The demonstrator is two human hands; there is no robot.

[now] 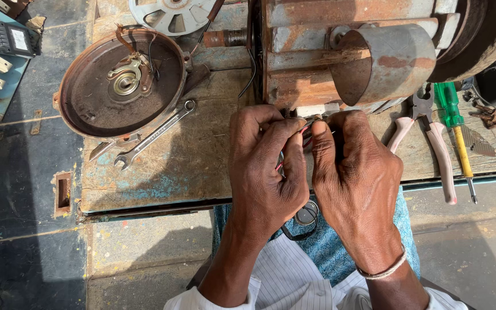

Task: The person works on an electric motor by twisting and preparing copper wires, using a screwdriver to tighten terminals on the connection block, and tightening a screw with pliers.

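Outdoors, on a worn wooden bench [190, 166] over stone paving [24, 189], left hand [268, 166] and right hand [354, 172] pinch a red wire [304, 130] beside a rusty motor [345, 51].

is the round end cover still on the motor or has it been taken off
Off. The round rusty end cover lies apart from the motor body, inner side up on the wooden bench, with a spanner beside it.

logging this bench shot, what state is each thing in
left hand: fingers pinched on red wire
right hand: fingers pinched on the same wire
red wire: held between both hands
motor body: rusty, end cover off
end cover: detached, lying inside up
spanner: lying flat, partly under the cover
pliers: lying on the bench
green screwdriver: lying beside the pliers
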